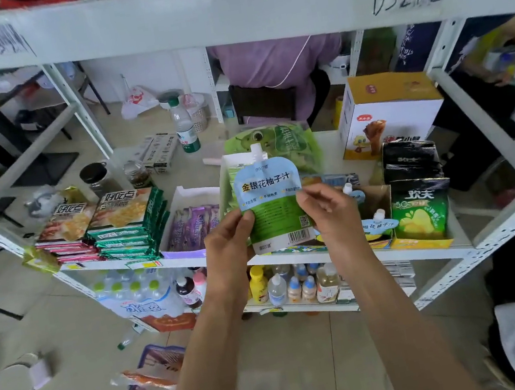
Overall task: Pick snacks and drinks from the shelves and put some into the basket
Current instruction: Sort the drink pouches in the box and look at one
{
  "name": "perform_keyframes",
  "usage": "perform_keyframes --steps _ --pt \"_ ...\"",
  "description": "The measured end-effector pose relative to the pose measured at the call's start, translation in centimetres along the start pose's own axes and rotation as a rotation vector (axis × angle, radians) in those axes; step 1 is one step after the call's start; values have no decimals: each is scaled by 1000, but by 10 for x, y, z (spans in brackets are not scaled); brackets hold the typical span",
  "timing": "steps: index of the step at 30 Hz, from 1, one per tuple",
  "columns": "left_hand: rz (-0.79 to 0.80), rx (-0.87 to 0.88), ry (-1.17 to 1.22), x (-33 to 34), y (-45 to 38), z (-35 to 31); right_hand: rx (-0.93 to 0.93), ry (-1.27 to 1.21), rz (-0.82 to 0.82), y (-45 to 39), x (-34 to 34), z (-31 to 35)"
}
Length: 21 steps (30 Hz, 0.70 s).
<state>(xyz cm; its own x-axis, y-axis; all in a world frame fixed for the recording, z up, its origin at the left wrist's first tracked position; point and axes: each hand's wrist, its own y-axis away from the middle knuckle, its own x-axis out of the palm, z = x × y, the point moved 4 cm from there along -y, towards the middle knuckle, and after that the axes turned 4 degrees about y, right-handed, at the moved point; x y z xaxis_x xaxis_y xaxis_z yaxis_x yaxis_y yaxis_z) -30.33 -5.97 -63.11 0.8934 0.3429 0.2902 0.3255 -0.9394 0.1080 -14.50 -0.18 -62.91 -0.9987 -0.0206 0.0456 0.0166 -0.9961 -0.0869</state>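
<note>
A blue and green juice pouch (271, 204) with a white spout stands upright in front of the middle shelf, held between both hands. My left hand (229, 248) pinches its lower left edge. My right hand (331, 213) pinches its right edge. More of the same pouches (377, 223) stand in a cardboard display box on the shelf to the right. The purple basket (160, 355) lies on the floor at the lower left, with an orange snack pack (147, 379) in it.
The white shelf (293, 256) carries stacked biscuit packs (126, 225), purple bars (192, 227), green chip bags (420, 209) and a box (388, 113). Small bottles (292, 285) fill the shelf below. A person in purple sits behind; another person stands at the right.
</note>
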Motion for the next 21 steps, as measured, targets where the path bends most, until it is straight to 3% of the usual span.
perform_keyframes --steps 13,17,21 --pt "74 -46 15 -21 -29 -5 22 0 -57 -8 27 4" --pt "25 -77 47 -28 -38 -2 -172 349 -203 -6 30 6" --pt "-6 -12 17 -29 -47 -4 -348 542 -120 0 50 10"
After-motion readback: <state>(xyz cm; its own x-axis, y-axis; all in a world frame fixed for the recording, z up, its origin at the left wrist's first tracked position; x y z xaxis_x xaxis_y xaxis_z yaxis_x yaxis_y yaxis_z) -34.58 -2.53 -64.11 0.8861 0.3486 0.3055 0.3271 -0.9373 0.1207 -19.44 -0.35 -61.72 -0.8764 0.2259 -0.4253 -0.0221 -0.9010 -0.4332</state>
